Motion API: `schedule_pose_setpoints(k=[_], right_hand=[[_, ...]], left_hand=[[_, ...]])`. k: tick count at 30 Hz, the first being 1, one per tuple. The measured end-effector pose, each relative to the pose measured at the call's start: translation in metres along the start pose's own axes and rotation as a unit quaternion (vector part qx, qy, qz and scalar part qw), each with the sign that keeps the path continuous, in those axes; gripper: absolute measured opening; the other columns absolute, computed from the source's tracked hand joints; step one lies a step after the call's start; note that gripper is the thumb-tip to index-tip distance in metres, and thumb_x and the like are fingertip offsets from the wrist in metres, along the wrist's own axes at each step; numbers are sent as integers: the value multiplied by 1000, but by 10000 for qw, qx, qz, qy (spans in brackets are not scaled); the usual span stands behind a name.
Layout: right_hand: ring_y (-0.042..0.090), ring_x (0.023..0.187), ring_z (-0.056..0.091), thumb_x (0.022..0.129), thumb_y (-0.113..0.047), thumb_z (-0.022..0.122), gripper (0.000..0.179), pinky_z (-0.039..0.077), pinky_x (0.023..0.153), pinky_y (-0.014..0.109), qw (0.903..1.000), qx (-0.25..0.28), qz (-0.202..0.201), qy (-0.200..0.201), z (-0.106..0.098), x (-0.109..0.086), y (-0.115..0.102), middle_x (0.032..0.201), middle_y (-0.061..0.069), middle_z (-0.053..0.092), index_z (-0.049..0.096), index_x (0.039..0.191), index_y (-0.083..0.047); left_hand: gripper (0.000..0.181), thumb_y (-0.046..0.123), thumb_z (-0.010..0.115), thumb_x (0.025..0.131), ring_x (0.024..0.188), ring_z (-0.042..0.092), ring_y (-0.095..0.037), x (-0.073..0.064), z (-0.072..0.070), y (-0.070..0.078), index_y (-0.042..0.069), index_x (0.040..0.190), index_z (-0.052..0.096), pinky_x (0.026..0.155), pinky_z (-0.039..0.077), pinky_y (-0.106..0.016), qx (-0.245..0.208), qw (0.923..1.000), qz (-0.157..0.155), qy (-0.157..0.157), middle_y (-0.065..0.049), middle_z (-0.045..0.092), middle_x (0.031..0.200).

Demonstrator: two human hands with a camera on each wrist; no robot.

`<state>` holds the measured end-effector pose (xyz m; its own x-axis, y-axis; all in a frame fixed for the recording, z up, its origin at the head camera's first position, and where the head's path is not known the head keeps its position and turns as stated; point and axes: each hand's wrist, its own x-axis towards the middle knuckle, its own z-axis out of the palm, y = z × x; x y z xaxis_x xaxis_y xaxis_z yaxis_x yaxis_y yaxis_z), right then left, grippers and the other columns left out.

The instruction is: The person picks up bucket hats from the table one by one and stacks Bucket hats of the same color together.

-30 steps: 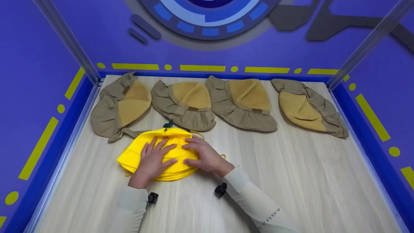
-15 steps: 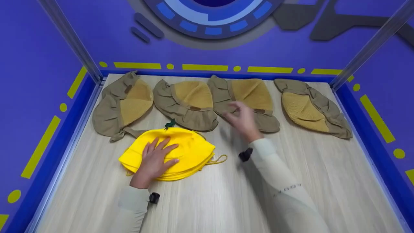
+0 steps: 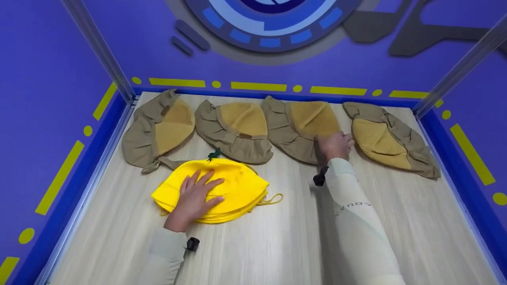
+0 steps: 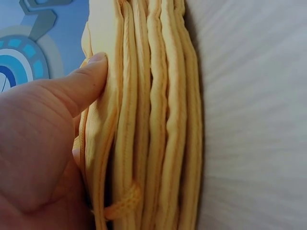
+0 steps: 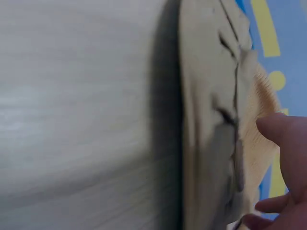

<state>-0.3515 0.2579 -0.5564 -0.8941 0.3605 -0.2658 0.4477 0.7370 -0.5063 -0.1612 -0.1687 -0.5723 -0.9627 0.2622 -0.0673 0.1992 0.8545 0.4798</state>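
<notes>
Yellow cloth is meeting spread fingers: the left hand [image 3: 195, 201] is resting on the hat stack [image 3: 241, 186].
The right hand [image 3: 335, 145], thumb standing apart, is covering the right end of the tan hat [image 3: 301, 122], third from left along the table's [image 3: 293, 237] back; whether its fingertips are pinching, I cannot tell. Both are probably handling light, soft and floppy, their brim edges looking the surest hold.
</notes>
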Motion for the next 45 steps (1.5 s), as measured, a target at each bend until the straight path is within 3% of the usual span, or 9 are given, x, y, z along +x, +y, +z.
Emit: schedule_pose_setpoints(k=[6,12,15,17,21,28,35,40,45], right_hand=[[52,140,18,95,-63,56,103,24,118,62,9999,-116,-46,-59,8,3,18,150,41,21,26,148,20],[47,146,21,89,-59,69,105,25,122,60,9976,376,31,578,13,3,25,155,33,23,22,153,9],[46,145,29,89,-49,72,90,24,120,61,9935,505,-324,963,14,4,26,153,29,34,31,150,4],[45,138,42,92,-40,71,73,33,115,61,9890,637,-652,1166,14,4,27,145,27,48,40,144,0],[41,108,64,97,-30,66,39,48,94,58,9786,817,-1214,1447,14,4,31,115,21,69,52,126,-7],[40,96,69,102,-30,64,24,51,86,55,9431,1243,-2140,2222,3,-2,41,104,18,74,66,115,-9],[32,88,69,102,-36,64,25,51,78,48,9116,1705,-2610,2680,-19,-26,37,97,12,75,69,107,-12],[25,83,69,102,-38,64,29,47,72,32,8900,1747,-2979,2976,-37,-41,36,91,9,76,71,103,-10],[9,80,66,99,-32,68,28,42,71,16,8601,1866,-3456,3254,-56,-55,39,90,10,78,73,98,-4]], left_hand=[[53,44,66,98,154,21,-45,-2,1,2,27,147,56,121,8,-70,19,10000,49,15,-10,40,164],[54,44,66,98,155,19,-44,-1,-1,4,28,148,55,122,7,-69,19,10000,38,21,-9,39,164],[54,43,66,98,156,18,-44,-1,-2,4,28,148,55,122,6,-68,-11,10000,11,-6,-9,38,164],[54,43,66,98,156,18,-44,-1,-2,4,28,148,55,122,6,-68,-35,10000,4,-8,-9,38,164],[54,43,66,98,155,18,-44,0,-2,3,28,148,55,122,5,-68,-78,10000,19,17,-10,38,164],[53,44,65,99,156,18,-44,1,0,1,28,148,55,122,4,-68,-194,9998,30,19,-10,38,165],[53,46,64,99,156,16,-43,3,-1,1,29,149,54,123,4,-67,-105,9999,-115,-57,-8,35,166],[54,46,63,99,156,16,-43,3,-1,1,29,150,54,123,4,-67,-168,9997,-142,-100,-8,35,166],[55,46,64,99,157,16,-42,3,-4,1,27,149,55,123,4,-66,-271,9994,-189,-127,-9,36,166]])
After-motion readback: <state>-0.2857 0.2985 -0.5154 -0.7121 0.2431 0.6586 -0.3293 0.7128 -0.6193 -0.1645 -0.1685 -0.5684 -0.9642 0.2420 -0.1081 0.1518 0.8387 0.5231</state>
